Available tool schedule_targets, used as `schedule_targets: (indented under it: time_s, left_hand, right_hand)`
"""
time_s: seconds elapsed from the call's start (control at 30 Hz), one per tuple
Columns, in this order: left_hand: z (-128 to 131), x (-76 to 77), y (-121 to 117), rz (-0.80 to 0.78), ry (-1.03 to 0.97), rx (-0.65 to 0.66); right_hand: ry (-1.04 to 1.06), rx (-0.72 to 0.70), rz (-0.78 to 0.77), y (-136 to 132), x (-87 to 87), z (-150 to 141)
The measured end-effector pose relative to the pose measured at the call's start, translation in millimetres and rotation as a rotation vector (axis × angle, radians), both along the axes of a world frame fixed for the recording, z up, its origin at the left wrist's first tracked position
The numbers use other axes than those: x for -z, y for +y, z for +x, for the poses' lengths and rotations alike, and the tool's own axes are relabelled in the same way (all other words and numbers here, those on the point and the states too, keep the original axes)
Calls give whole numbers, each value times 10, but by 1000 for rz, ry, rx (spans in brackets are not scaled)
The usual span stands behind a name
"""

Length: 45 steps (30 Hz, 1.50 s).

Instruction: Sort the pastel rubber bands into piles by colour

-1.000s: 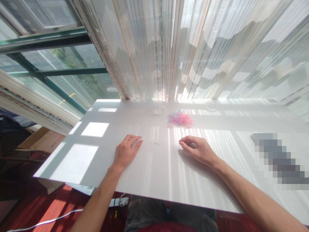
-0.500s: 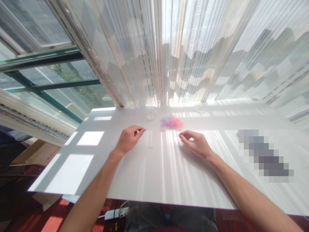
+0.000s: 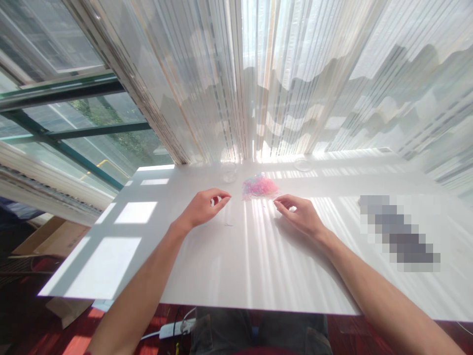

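A fluffy heap of tiny pink and blue rubber bands [image 3: 259, 188] sits on a smooth white table [image 3: 236, 276], with a clear glass cup [image 3: 229, 172] and a shallow clear dish [image 3: 303, 165] set behind it. Sheer striped curtains [image 3: 258, 88] are hung along the far edge, and a green-framed window [image 3: 84, 118] is seen at left. The heap lies between the 2 hands, just beyond the fingertips of the right hand [image 3: 298, 213]. The left hand [image 3: 202, 208] is curled too, and whether either hand pinches anything can't be told.
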<state>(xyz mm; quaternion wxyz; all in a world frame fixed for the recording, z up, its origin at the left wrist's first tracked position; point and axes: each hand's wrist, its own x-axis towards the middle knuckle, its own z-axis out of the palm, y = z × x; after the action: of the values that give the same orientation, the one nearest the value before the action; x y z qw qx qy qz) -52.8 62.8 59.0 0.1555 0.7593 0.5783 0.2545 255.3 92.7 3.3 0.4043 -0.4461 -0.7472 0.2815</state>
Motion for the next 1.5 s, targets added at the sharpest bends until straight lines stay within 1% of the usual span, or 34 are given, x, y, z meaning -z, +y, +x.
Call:
schedule_targets:
  time_s: [0.07,0.13,0.2,0.33,0.47,0.57,0.67,1.0,1.2,1.3,1.37,1.5]
  left_hand:
    - [163,-32,214,9,29,87]
    - [329,-44,432,0,140,173]
    - [479,-32,630,-21,190,214]
    - [701,41,930,-52,306,235]
    - [831,106,1088,-86,410,248]
    - [883,124,1135,-83,450,238]
    - [901,111,1155,-65,464,218]
    - [895,-107,1180,-4,464,133]
    - [907,-148,1162,43,474,104]
    - [921,-132,1128,68,498,129]
    - [953,-107,1084,96,514,169]
    - [1080,-26,980,130,547,318]
  right_hand:
    - [-1,37,11,28,2,27]
    - [-4,58,22,60,3,54]
    - [-5,71,28,94,8,81]
    - [5,90,33,158,33,132]
    - [16,103,34,190,57,160]
    - [15,98,26,193,65,158]
    - [15,89,17,193,75,143]
    - [30,75,21,209,118,131]
    - [41,78,33,229,148,127]
    - [48,90,39,241,161,130]
    - [54,96,41,246,166,133]
    - [62,101,38,247,168,128]
